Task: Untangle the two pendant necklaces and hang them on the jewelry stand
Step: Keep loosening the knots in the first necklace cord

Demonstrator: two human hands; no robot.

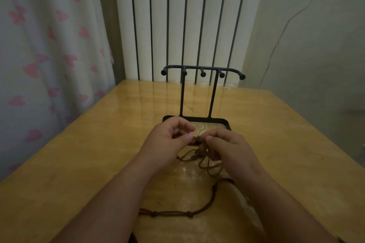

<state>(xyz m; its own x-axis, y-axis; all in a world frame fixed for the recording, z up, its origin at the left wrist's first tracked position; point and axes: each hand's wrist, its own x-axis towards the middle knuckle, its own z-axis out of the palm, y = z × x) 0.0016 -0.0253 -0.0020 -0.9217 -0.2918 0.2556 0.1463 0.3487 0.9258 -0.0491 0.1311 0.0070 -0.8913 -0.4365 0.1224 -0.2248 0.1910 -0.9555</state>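
Brown cord tangle (198, 139) pinched between my left hand (167, 141) and right hand (229, 149); loops (201, 162) trail toward me, jewelry stand (199, 118) just beyond both.

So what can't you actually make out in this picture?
All in the head view:
- Small brown piece, pinched between left hand and right hand: too small and too covered by fingertips to identify.
- How the brown cords cross: hidden under the right hand.
- Pale pendant: partly behind the right forearm, blurred.
- Stand's tray: near edge hidden by both hands.
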